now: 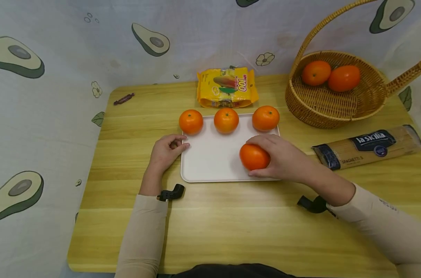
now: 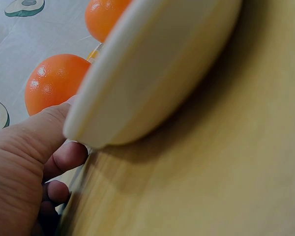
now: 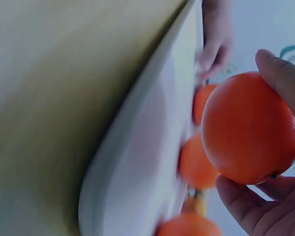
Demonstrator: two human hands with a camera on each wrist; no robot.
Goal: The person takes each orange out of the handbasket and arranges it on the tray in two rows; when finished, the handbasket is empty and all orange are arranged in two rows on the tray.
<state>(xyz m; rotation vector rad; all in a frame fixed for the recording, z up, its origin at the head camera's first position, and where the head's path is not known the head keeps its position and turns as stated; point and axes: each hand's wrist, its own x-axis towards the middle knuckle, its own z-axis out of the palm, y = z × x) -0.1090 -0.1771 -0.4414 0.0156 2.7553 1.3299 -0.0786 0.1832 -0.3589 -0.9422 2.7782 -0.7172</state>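
Above the right part of a white rectangular tray, my right hand grips a red-orange orange. In the right wrist view, thumb and fingers curl round this orange, apart from the tray. My left hand holds the tray's left rim. The left wrist view has the thumb over the rim and curled fingers below. Along the tray's far edge sit a left orange, a middle orange and a right orange.
A wicker basket with a tall handle holds two oranges at the back right. In front of it lies a spaghetti pack. A yellow snack packet stands behind the tray. One small wrapped candy lies far left.
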